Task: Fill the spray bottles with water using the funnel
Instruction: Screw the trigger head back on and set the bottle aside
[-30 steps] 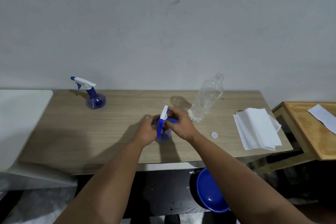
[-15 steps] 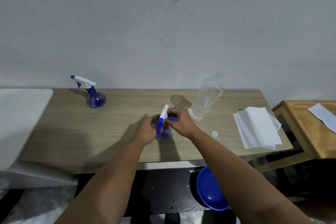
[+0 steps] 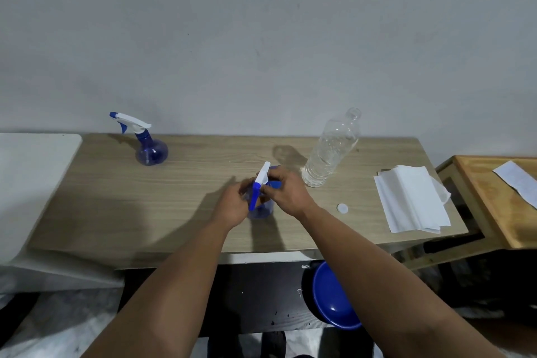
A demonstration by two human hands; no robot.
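Note:
A small blue spray bottle [image 3: 261, 210] stands at the middle of the wooden table [image 3: 191, 183], its white and blue trigger head [image 3: 260, 183] pointing toward me. My left hand [image 3: 232, 206] wraps around the bottle's left side. My right hand [image 3: 286, 190] grips the trigger head at the neck. A second blue spray bottle [image 3: 148, 145] with its head on stands at the back left. A clear plastic water bottle [image 3: 331, 151] stands uncapped to the right of my hands. I see no funnel; my hands hide part of the bottle.
A small white cap [image 3: 342, 208] lies on the table right of my right arm. A stack of white paper towels [image 3: 412, 202] lies near the right edge. A blue basin [image 3: 334, 296] sits below the table. A second wooden table [image 3: 499, 197] with a paper stands at right.
Both hands stay on the middle spray bottle; my right hand's fingers have shifted slightly around the trigger head. Nothing else has moved.

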